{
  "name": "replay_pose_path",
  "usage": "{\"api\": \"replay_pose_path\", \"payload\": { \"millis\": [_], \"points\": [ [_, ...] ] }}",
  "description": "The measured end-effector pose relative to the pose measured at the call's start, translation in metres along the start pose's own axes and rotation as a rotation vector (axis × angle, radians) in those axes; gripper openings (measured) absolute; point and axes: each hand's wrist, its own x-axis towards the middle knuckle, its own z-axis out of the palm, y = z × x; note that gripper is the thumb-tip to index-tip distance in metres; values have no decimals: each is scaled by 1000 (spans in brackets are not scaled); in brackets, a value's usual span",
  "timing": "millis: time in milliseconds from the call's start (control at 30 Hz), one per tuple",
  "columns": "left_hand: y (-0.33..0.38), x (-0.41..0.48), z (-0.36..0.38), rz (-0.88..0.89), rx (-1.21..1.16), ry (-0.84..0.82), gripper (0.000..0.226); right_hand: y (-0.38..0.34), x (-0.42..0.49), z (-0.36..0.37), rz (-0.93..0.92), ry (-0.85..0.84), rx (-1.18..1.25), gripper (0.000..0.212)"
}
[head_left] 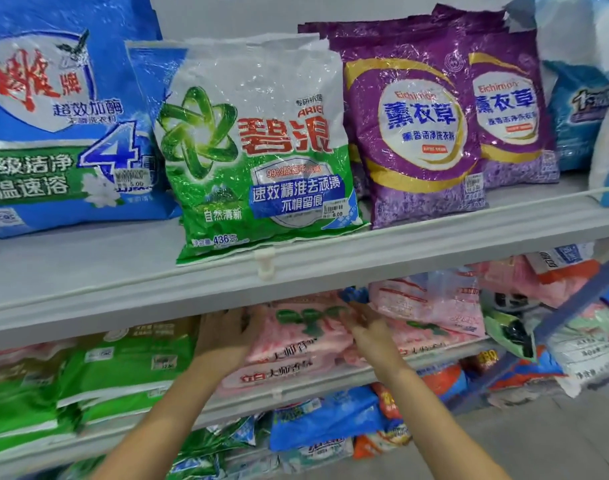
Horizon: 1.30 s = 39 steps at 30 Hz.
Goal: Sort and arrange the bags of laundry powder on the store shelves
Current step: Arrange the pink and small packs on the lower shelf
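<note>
Pink laundry powder bags (296, 344) lie stacked flat on the middle shelf, under the upper shelf's edge. My left hand (226, 336) presses against the left end of the top pink bag, fingers curled around it. On the bag's right end rests my right hand (368, 332), fingers spread over it. Both hands are blurred. On the upper shelf stand a green and white bag (258, 147), a large blue bag (60, 112) to its left, and two purple bags (424, 123) to its right.
Green flat bags (123, 368) are stacked left of the pink pile. More pink bags (431, 303) lie to the right. Blue and orange bags (330, 417) fill the bottom shelf. The upper shelf (88, 282) has a white clip (265, 263) on its rail.
</note>
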Motion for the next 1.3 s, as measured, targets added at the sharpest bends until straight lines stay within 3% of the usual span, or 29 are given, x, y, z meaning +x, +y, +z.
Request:
{"api": "replay_pose_path", "payload": {
  "millis": [100, 233, 467, 733, 867, 1000, 1133, 1300],
  "points": [
    [-9, -1, 7, 4, 110, -5, 61, 3, 3, 9, -49, 4, 91, 28],
    [-13, 15, -3, 115, 70, 43, 76, 4, 9, 22, -31, 40, 244, 40],
    [-13, 13, 4, 56, 205, -72, 86, 25, 2, 22, -47, 176, 184, 34],
    [-36, -2, 6, 51, 166, -112, 71, 41, -19, 20, -125, 218, -50, 26],
    [-34, -3, 9, 109, 191, -54, 65, 54, -31, 28, -149, 253, -239, 23],
    [-38, -3, 9, 94, 154, -61, 62, 42, -19, 27, -152, 240, -273, 15],
    [-39, 3, 7, 63, 242, -77, 62, 30, -6, 32, -198, 220, -343, 31],
    [-31, -3, 2, 47, 201, -38, 55, 32, -18, 3, -241, 198, -430, 24]
  ]
}}
